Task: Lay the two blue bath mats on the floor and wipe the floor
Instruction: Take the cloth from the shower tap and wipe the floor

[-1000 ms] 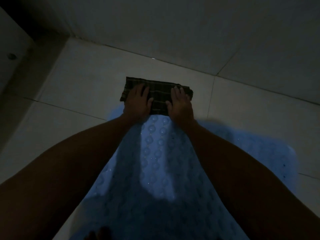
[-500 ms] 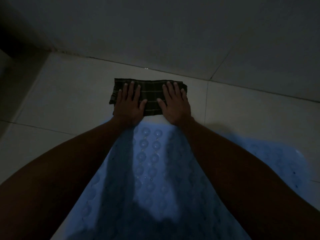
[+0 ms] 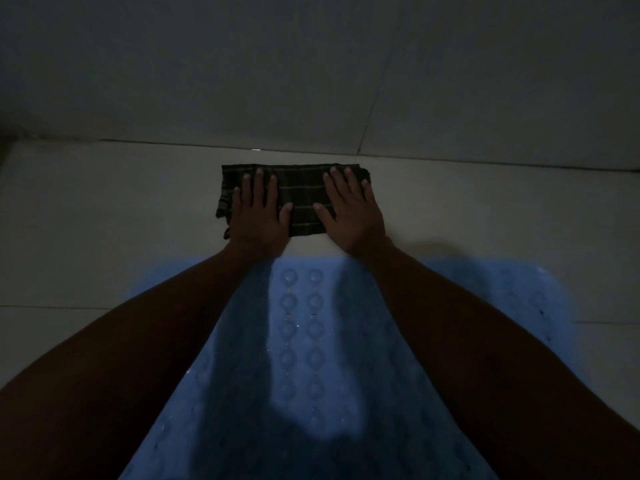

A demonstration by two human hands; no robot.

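Dim room. Left hand (image 3: 258, 216) and right hand (image 3: 351, 213) are pressing flat, fingers spread, on dark checked folded cloth (image 3: 300, 199), mid-frame on pale tiled floor (image 3: 104, 220); blue bubbled bath mat (image 3: 311, 358) is lying below.

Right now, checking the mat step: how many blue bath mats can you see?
1 for certain: a blue bubble-textured bath mat flat on the tile floor beneath both forearms. A second may be hidden or merged in the dimness.

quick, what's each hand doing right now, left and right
Left hand: open, flat, palm down on the dark checked cloth.
Right hand: open, flat, palm down on the same cloth.
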